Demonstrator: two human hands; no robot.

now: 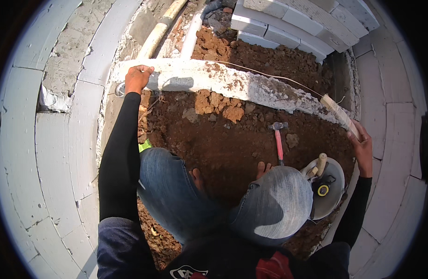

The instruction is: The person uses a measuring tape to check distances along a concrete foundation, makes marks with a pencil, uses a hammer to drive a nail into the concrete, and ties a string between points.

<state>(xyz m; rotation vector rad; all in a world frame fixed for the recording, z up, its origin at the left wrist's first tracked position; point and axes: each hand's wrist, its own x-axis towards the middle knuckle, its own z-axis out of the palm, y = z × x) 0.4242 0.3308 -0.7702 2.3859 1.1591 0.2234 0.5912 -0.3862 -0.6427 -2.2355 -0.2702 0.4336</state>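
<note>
My left hand (138,78) grips the left end of a long white concrete block (223,83) that lies across a pit of red-brown soil (232,139). My right hand (362,146) holds a pale stick (340,116) wound with string at the block's right end. A thin string (269,76) runs from that stick back over the soil behind the block. I squat in jeans with my knees (269,204) over the soil.
A pink-handled hammer (278,139) lies on the soil. A grey pan (330,190) by my right knee holds a wooden-handled tool and a yellow tape measure (322,190). White block walls (60,153) surround the pit; pipes (160,30) lie at the top.
</note>
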